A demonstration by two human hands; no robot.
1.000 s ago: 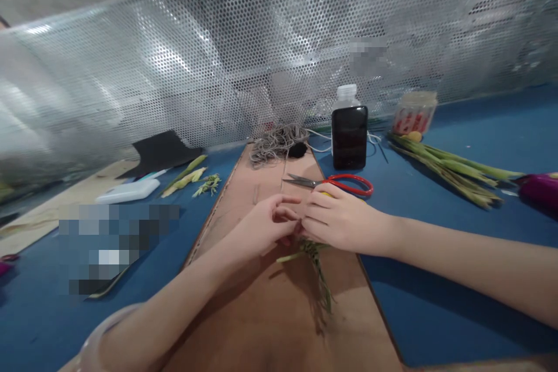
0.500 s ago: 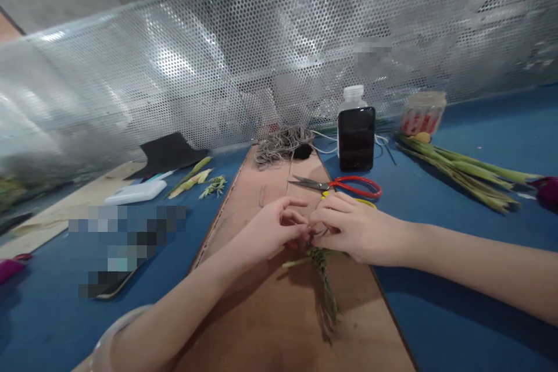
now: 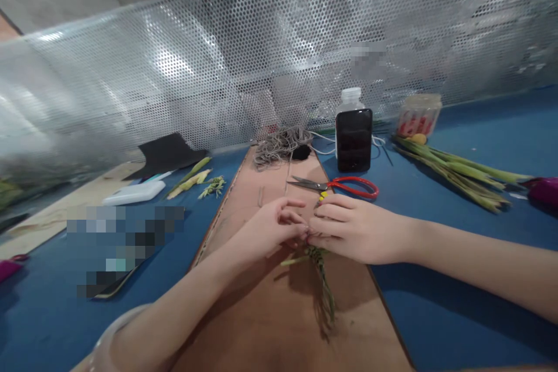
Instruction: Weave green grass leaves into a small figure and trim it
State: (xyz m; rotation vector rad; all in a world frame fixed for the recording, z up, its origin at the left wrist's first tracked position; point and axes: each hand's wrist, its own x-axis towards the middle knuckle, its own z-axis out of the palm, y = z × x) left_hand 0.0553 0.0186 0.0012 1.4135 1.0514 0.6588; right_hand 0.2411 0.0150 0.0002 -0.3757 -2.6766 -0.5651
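Side by side above the wooden board, my left hand (image 3: 281,225) and my right hand (image 3: 355,229) meet at the top of a braided piece of green plant leaves (image 3: 321,279). Both sets of fingertips are pinched together on it, and they hide its upper end. The braid hangs toward me, its loose leaf ends spread over the board; a pale green strip (image 3: 293,260) sticks out to the left. Just beyond my right hand lie red-handled scissors (image 3: 353,186), blades pointing left. A small yellow part (image 3: 323,196) shows beside my right knuckles; the rest is hidden.
Grey cord (image 3: 281,148) lies tangled on the board's far end (image 3: 270,183). A phone (image 3: 354,139) leans against a bottle (image 3: 351,96). Long green stalks (image 3: 453,171) are on the right, leaf scraps (image 3: 192,183) and a white case (image 3: 134,192) on the left. Perforated metal (image 3: 270,52) stands behind.
My right hand has rolled over slightly, its fingers closing nearer my left fingertips and covering more of the yellow part. My left hand stays almost in place. The view has shifted a little.
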